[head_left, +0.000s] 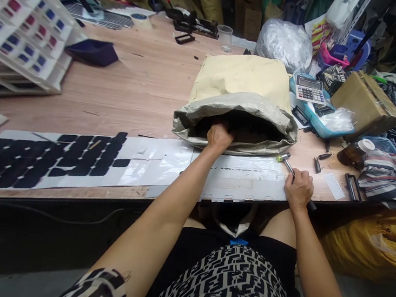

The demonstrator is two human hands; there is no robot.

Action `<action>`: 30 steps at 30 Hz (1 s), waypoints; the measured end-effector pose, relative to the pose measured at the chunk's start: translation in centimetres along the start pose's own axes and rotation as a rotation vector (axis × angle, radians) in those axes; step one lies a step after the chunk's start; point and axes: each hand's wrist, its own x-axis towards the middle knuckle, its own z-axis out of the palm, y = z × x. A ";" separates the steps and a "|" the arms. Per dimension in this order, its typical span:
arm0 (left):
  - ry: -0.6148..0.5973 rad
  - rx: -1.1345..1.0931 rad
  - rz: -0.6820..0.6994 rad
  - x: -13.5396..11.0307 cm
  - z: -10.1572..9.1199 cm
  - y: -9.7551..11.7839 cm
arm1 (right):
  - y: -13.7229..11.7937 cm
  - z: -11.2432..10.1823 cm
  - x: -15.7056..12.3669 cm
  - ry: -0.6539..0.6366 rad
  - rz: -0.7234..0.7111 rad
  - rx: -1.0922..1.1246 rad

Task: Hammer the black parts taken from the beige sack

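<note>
My left hand [219, 135] reaches into the dark mouth of a woven sack [240, 96] lying on the wooden table [141, 87]; its fingers are hidden inside. My right hand [298, 188] rests at the table's near edge, closed round the handle of a small metal tool [286, 160] whose head points up and left. Both hands lie over a long white sheet [244, 178]. On the left part of that sheet, several flat black pieces [43, 157] are laid in rows.
White trays of red and blue parts [24, 24] stack at far left, with a dark blue tray [93, 50] beside them. A calculator [308, 88], blue basket [321, 124], cardboard box [366, 104], clear plastic bag [285, 42] and small black parts [323, 160] crowd the right.
</note>
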 end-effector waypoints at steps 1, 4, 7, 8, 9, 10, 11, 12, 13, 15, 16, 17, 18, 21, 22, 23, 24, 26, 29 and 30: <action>0.063 -0.025 0.088 -1.1 -0.2 0.1 | 0.0 0.0 0.0 0.000 -0.001 -0.001; 0.090 -0.112 0.411 -4.9 -0.3 0.3 | 0.1 0.1 0.1 0.007 -0.004 -0.004; -0.076 -0.188 0.601 -8.0 1.0 0.1 | 0.1 0.2 0.1 0.018 -0.007 -0.001; -0.116 -0.198 0.607 -8.5 1.6 -0.1 | 0.0 0.1 0.1 0.020 -0.007 0.000; -0.142 -0.204 0.596 -8.9 2.2 -0.3 | 0.0 0.1 0.1 0.022 -0.005 0.001; -0.158 -0.210 0.577 -9.0 2.8 -0.5 | 0.0 0.1 0.0 0.023 -0.004 0.001; -0.169 -0.218 0.560 -8.9 3.3 -0.7 | 0.0 0.0 0.1 0.024 -0.005 0.000; -0.178 -0.227 0.547 -8.8 3.7 -0.9 | 0.1 0.0 0.1 0.024 -0.006 -0.002; -0.185 -0.238 0.536 -8.6 3.9 -1.0 | 0.2 0.0 0.1 0.020 -0.011 -0.003; -0.197 -0.259 0.523 -8.2 4.2 -1.1 | 0.4 0.0 0.3 0.003 -0.024 0.007; -0.200 -0.269 0.517 -8.1 4.2 -1.1 | 0.5 -0.1 0.4 -0.011 -0.031 0.024; -0.200 -0.281 0.512 -8.0 4.2 -1.1 | 0.6 -0.1 0.4 -0.027 -0.034 0.052; -0.200 -0.293 0.510 -8.0 4.2 -1.1 | 0.6 -0.3 0.4 -0.041 -0.030 0.093; -0.194 -0.303 0.513 -8.0 4.2 -1.1 | -0.2 -1.0 0.2 -0.068 -0.001 0.292; -0.190 -0.300 0.517 -8.0 4.2 -1.0 | -0.8 -1.4 0.1 -0.079 -0.004 0.375; -0.184 -0.299 0.522 -8.0 4.2 -1.0 | -1.4 -1.8 -0.1 -0.091 -0.018 0.455; -0.177 -0.302 0.527 -8.0 4.2 -1.0 | -2.1 -2.2 -0.4 -0.107 -0.044 0.525; -0.168 -0.313 0.537 -8.1 4.2 -1.0 | -3.5 -3.0 -0.8 -0.137 -0.097 0.604; -0.169 -0.317 0.546 -8.1 4.1 -1.0 | -4.9 -3.4 -1.3 -0.170 -0.139 0.617; -0.170 -0.316 0.545 -8.1 4.1 -1.0 | -5.1 -3.4 -1.4 -0.179 -0.141 0.610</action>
